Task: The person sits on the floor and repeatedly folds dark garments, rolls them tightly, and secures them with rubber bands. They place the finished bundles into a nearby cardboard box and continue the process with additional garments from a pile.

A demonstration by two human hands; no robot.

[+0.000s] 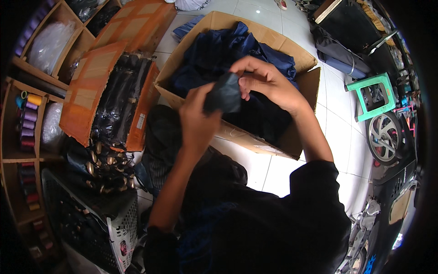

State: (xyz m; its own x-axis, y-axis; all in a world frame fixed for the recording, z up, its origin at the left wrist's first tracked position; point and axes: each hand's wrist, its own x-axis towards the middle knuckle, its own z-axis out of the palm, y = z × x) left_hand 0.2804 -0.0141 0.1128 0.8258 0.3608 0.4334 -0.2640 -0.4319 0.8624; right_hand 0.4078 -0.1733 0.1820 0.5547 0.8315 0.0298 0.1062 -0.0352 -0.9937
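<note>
A small dark blue-green piece of folded cloth is held up over the open cardboard box. On its left side my left hand is closed around it, blurred by motion. My right hand has its thumb and curled fingers at the cloth's upper right edge, seemingly pinching it. Dark blue shiny fabric fills much of the box below my hands. The cloth's exact kind cannot be made out.
At the left stands an orange-taped carton with plastic-wrapped dark items, near shelves of thread spools. A dark plastic crate sits lower left. A green stool and a wheel are at the right.
</note>
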